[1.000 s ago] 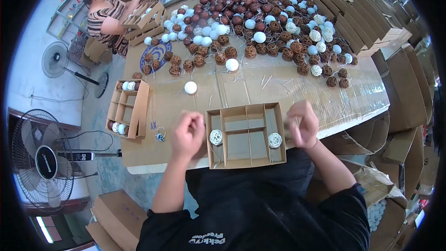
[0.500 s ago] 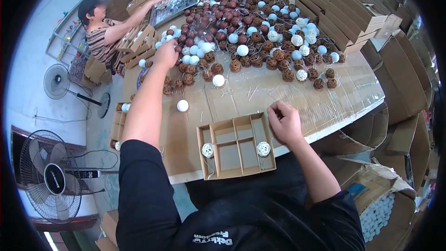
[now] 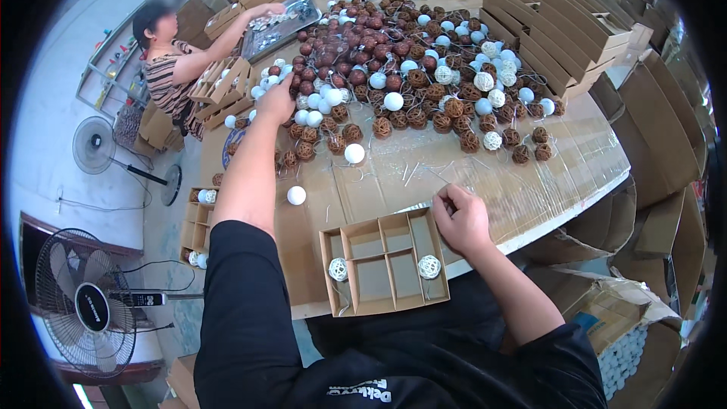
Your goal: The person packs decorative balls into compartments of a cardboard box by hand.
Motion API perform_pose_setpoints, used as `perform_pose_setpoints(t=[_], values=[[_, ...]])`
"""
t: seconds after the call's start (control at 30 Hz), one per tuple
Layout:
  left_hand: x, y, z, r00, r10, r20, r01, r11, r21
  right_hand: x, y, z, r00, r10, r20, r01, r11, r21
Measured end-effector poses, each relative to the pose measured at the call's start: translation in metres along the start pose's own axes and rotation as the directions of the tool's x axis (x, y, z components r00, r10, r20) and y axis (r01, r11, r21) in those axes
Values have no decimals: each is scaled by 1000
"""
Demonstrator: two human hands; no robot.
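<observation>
My left hand (image 3: 276,103) reaches to the near left side of a heap of ball lights on wires. Its forefinger stretches toward white balls (image 3: 313,117) and dark red balls (image 3: 306,87); the other fingers are partly hidden. Before me lies a cardboard divider box (image 3: 401,303), with one white woven ball (image 3: 338,269) in a left compartment and another white woven ball (image 3: 429,266) in a right one. Beside the box's far right corner, my right hand (image 3: 463,221) is closed with curled fingers. What they hold, if anything, is hidden.
Brown woven balls (image 3: 382,127) edge the heap. A loose white ball (image 3: 296,195) lies left of the box. Stacked divider boxes (image 3: 564,38) stand far right, and a partly filled box (image 3: 198,216) sits left. A striped-shirted person (image 3: 170,68) reaches to a metal tray (image 3: 261,44).
My left hand has shifted slightly nearer and right at the heap, its forefinger more stretched. My right hand stays by the box. At the far side, another person's hand has come into view.
</observation>
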State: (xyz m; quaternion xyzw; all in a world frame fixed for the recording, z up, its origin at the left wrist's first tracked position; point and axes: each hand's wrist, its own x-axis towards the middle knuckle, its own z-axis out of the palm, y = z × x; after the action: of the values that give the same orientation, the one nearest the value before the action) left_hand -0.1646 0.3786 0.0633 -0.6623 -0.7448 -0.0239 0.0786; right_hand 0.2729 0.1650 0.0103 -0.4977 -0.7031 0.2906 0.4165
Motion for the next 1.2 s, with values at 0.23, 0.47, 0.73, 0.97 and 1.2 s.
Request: perform_pose_setpoints(t=[0.23,0.47,0.73,0.97,1.2], values=[[12,-14,4,999,32,-29,-39,963,-268,0,-2,2,1000,6,6,-6,1000,-25],[12,-1,-7,1000,15,5,-13,962,-273,0,-1,2,999,33,14,-32,998,-56],[7,-1,4,997,-44,-62,21,946,-324,1,-3,3,1000,11,9,-11,998,-59],[-1,2,0,984,-134,-118,90,941,-326,1,0,3,1000,-1,0,1,999,-52],[-77,-1,-53,994,-108,24,42,167,-985,-2,-1,4,999,37,-2,-37,999,38]])
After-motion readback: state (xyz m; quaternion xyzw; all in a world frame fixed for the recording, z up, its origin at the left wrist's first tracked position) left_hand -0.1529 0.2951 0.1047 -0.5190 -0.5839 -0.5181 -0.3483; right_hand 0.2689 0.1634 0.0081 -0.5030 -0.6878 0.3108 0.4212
